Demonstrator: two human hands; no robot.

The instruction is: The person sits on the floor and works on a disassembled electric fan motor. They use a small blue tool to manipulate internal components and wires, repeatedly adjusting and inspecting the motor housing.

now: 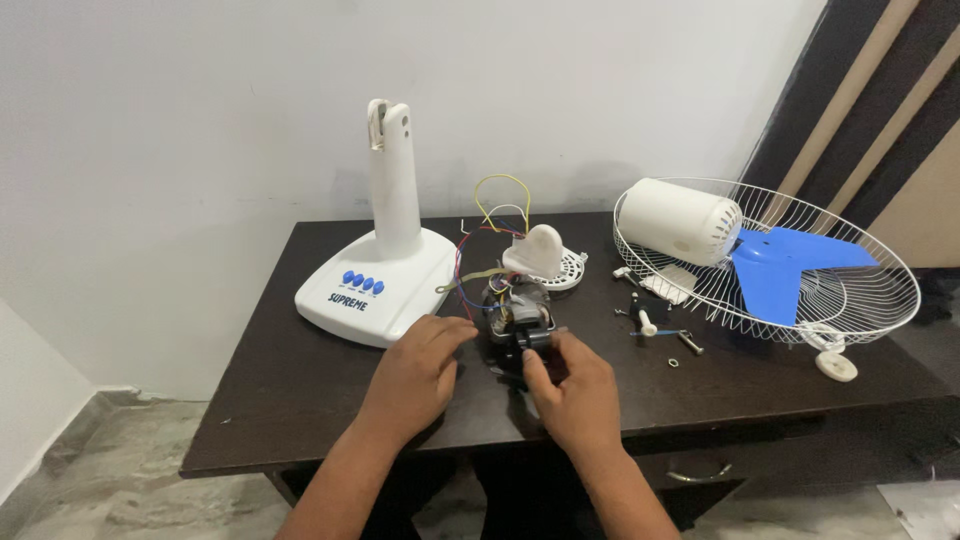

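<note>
Fan motor (pixel 520 322), dark metal with coloured wires, sits between both hands.

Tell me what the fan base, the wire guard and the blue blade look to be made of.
Fan base: looks like glossy white moulded plastic, going by its smooth rounded shell and soft shine.
Wire guard: thin rods, probably metal with a white coating; the look alone leaves that open.
Blue blade: likely matte plastic, with flat even colour and no glint.

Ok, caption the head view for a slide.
Both hands, left and right, grip a fan motor on a dark table.
</note>
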